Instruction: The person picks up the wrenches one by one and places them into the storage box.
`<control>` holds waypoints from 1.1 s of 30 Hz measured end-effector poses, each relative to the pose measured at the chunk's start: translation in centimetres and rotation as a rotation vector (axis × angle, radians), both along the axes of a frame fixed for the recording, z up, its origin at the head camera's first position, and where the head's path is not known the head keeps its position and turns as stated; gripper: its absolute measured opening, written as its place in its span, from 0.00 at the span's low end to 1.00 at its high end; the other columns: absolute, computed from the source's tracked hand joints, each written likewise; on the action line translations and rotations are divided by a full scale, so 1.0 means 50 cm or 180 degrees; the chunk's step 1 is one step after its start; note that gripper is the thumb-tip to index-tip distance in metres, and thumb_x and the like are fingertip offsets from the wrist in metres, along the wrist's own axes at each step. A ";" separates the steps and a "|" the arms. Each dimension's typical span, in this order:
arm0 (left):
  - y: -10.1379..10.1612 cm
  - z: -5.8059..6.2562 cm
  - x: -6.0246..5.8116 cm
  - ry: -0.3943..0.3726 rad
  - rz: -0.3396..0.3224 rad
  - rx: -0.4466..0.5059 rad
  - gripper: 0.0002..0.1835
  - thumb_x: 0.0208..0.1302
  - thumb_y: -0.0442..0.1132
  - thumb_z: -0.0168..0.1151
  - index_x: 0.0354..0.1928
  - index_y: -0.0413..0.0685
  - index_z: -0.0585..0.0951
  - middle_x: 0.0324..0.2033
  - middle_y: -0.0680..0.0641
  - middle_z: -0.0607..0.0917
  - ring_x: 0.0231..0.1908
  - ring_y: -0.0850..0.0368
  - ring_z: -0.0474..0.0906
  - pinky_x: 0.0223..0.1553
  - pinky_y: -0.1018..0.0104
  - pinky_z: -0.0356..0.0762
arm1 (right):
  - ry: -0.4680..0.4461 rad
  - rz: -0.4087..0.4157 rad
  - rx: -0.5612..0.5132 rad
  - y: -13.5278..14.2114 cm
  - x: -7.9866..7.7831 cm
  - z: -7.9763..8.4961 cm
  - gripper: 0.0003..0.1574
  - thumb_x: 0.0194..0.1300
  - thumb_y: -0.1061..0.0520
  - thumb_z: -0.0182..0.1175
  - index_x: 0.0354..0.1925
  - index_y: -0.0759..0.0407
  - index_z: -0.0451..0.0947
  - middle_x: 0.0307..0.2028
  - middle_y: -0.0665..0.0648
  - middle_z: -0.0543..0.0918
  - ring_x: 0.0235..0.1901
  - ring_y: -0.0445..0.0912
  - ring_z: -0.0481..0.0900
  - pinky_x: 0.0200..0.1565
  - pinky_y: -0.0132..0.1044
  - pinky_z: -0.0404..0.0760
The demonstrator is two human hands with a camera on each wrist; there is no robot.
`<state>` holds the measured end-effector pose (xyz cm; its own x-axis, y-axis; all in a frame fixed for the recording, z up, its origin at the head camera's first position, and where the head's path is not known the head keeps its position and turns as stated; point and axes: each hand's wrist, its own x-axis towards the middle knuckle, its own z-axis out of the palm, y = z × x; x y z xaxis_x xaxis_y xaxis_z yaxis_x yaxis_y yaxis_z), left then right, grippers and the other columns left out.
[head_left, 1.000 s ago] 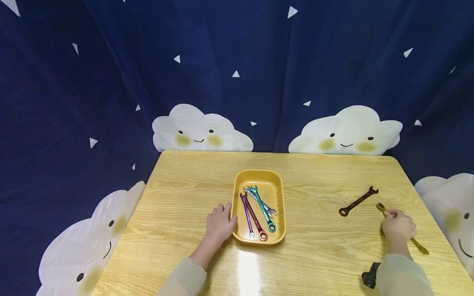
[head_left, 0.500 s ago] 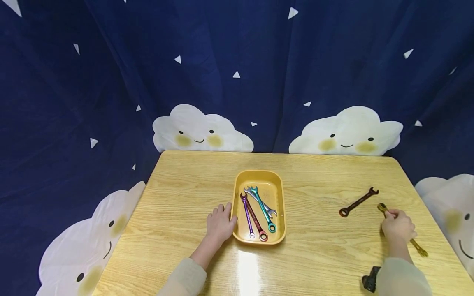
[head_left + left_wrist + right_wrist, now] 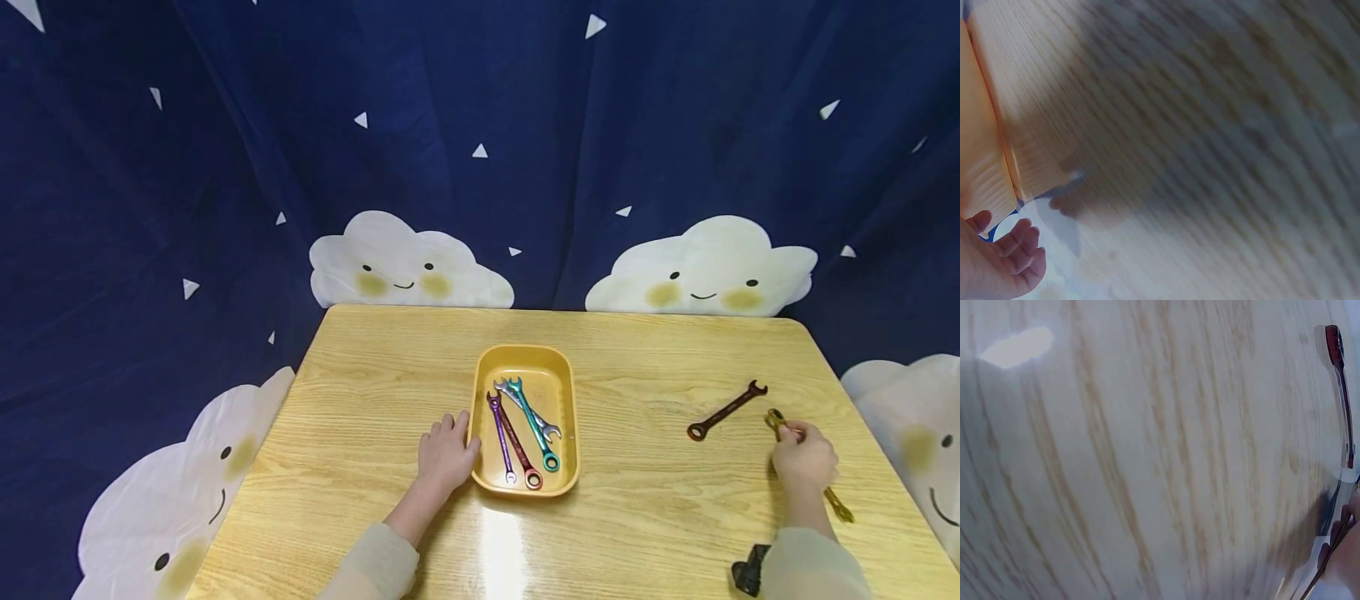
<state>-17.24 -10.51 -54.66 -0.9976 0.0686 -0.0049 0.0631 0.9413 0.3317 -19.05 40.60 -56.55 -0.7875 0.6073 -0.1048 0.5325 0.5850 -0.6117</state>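
A gold double-ended wrench (image 3: 837, 505) runs under my right hand (image 3: 804, 458), pinched between thumb and fingers at the table's right side. Both ends stick out past the hand. Just left of it a dark red wrench (image 3: 727, 411) lies on the table. My left hand (image 3: 446, 456) rests against the left side of a yellow tray (image 3: 525, 357), fingers relaxed, thumb by the rim. Inside lie a purple wrench (image 3: 501, 437), a red wrench (image 3: 519, 444), a teal wrench (image 3: 534, 424) and a silver wrench (image 3: 551, 432), partly overlapping. In the left wrist view the left hand (image 3: 1004, 259) shows loosely bent fingers.
A black object (image 3: 748, 571) is partly hidden by the right sleeve (image 3: 813, 567). The wooden table (image 3: 637, 350) ends at a dark blue curtain (image 3: 420, 125) with cloud prints.
The gold wrench's near end has swung left, toward my right wrist, while the hand has shifted only slightly. My left hand, the tray and the other wrenches stay put.
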 end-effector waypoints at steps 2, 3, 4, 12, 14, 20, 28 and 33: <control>0.000 -0.001 -0.001 -0.0015 0.0000 0.0002 0.26 0.61 0.52 0.46 0.60 0.49 0.67 0.47 0.40 0.73 0.45 0.43 0.70 0.42 0.49 0.67 | 0.0037 0.0016 0.0032 -0.002 0.000 0.001 0.25 0.69 0.51 0.38 0.56 0.66 0.65 0.47 0.70 0.71 0.49 0.67 0.64 0.43 0.57 0.59; 0.000 -0.001 -0.001 -0.0021 0.0000 0.0007 0.27 0.61 0.52 0.46 0.60 0.49 0.67 0.48 0.39 0.73 0.46 0.43 0.70 0.43 0.49 0.67 | 0.0057 0.0024 0.0042 -0.002 -0.001 0.000 0.25 0.69 0.51 0.39 0.56 0.66 0.65 0.47 0.71 0.71 0.49 0.67 0.64 0.43 0.57 0.59; 0.000 -0.001 -0.001 -0.0029 -0.0001 0.0010 0.27 0.61 0.52 0.46 0.60 0.49 0.66 0.48 0.39 0.73 0.46 0.43 0.70 0.43 0.48 0.67 | 0.0073 0.0029 0.0055 -0.003 -0.001 0.000 0.25 0.69 0.51 0.38 0.56 0.66 0.66 0.46 0.70 0.71 0.49 0.67 0.65 0.44 0.57 0.60; 0.000 0.000 0.000 -0.0010 0.0005 0.0033 0.26 0.61 0.52 0.46 0.59 0.49 0.67 0.47 0.40 0.73 0.45 0.43 0.70 0.42 0.49 0.67 | 0.0254 0.0016 0.0020 -0.017 -0.006 0.007 0.25 0.69 0.52 0.40 0.56 0.68 0.67 0.45 0.68 0.72 0.42 0.60 0.70 0.40 0.50 0.66; 0.000 0.001 0.000 -0.0007 0.0002 0.0030 0.26 0.61 0.51 0.46 0.59 0.49 0.67 0.47 0.40 0.73 0.45 0.43 0.70 0.42 0.49 0.67 | 0.0321 -0.0017 0.0030 -0.022 -0.008 0.011 0.25 0.68 0.53 0.41 0.55 0.68 0.68 0.44 0.67 0.73 0.40 0.58 0.70 0.38 0.46 0.66; 0.000 0.002 0.000 -0.0009 -0.0005 0.0033 0.26 0.61 0.51 0.46 0.59 0.49 0.67 0.48 0.39 0.73 0.46 0.42 0.70 0.42 0.48 0.67 | 0.0523 -0.0086 0.0047 -0.037 -0.013 0.021 0.22 0.67 0.54 0.45 0.53 0.67 0.71 0.43 0.65 0.75 0.27 0.36 0.66 0.30 0.34 0.65; 0.000 0.000 0.000 0.0015 0.0011 0.0044 0.25 0.60 0.51 0.46 0.58 0.49 0.68 0.46 0.40 0.74 0.44 0.44 0.71 0.41 0.49 0.67 | 0.0830 -0.0113 0.0020 -0.057 -0.020 0.034 0.19 0.66 0.57 0.47 0.50 0.67 0.72 0.40 0.65 0.75 0.22 0.22 0.55 0.28 0.28 0.63; 0.000 0.000 -0.001 0.0021 0.0007 0.0034 0.25 0.60 0.51 0.46 0.58 0.50 0.68 0.46 0.40 0.74 0.44 0.44 0.70 0.41 0.50 0.67 | 0.1016 -0.0086 0.0089 -0.076 -0.027 0.047 0.18 0.65 0.58 0.48 0.49 0.67 0.74 0.38 0.63 0.75 0.22 0.21 0.55 0.28 0.27 0.62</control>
<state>-17.27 -10.52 -54.68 -0.9978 0.0663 0.0025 0.0632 0.9378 0.3414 -20.42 36.80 -54.23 -0.7614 0.6276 0.1622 0.3318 0.5923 -0.7342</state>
